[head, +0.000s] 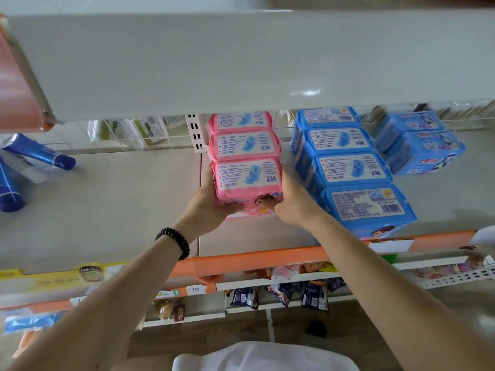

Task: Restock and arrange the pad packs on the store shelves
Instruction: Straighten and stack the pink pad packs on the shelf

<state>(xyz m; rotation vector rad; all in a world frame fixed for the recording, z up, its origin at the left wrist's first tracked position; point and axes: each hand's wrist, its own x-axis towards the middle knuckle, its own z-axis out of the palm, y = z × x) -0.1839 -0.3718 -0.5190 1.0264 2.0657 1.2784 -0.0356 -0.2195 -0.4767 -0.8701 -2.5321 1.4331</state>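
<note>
A pale store shelf (107,204) with an orange front rail (257,257) carries the goods, under the broad underside of the shelf above. On it, the fingers of the left hand (211,199) curl round the left end of the front pink pad pack (247,183), thumb across its lower face, while the right hand (290,202) cups the right end, fingertips (267,203) pressing into the wrapper near the cartoon face; both hands clasp the pack rather than pinch it. The pack stands near the middle of the shelf, well back from the rail, touching the second of a pink row (243,145) that runs toward the back of the shelf. It looks light and soft, a slick plastic wrapper over compressible padding, so a grip at both short ends seems sound; a hard squeeze would likely dent it, and the film could slip. Just to the right runs a row of blue pad packs (345,167), the nearest showing a barcode. The printing on the packs is too small to read. A tag below the rail reads "10" (195,289). Blue tubes (40,155) lie at the shelf's left end.
</note>
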